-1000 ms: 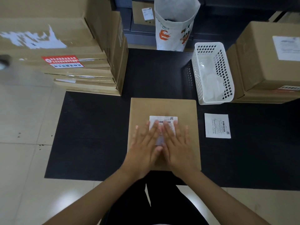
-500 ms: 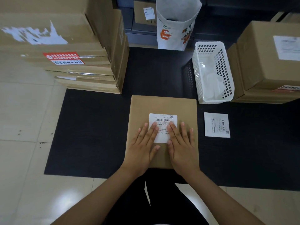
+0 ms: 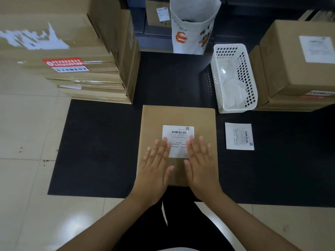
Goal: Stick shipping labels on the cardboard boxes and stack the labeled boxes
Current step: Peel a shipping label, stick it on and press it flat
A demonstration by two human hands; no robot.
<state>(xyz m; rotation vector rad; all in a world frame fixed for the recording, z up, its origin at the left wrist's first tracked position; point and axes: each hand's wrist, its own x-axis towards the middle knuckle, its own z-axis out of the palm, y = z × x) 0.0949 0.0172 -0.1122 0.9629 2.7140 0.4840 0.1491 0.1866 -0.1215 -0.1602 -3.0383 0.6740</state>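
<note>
Two flat, open hands, left hand [image 3: 155, 165] and right hand [image 3: 201, 165], press the shipping label [image 3: 178, 134] onto the flat cardboard box [image 3: 178, 115]; stacking it probably comes next.

The lower corners of the shipping label [image 3: 178, 136] are covered by the fingers of the left hand [image 3: 155, 163] and the right hand [image 3: 200, 163]. Its small print cannot be read. The box stack [image 3: 72, 57] at left is cut off by the frame edge, as are the labeled boxes [image 3: 297, 69] at right. The contents of the white basket [image 3: 233, 78] are blurred.
</note>
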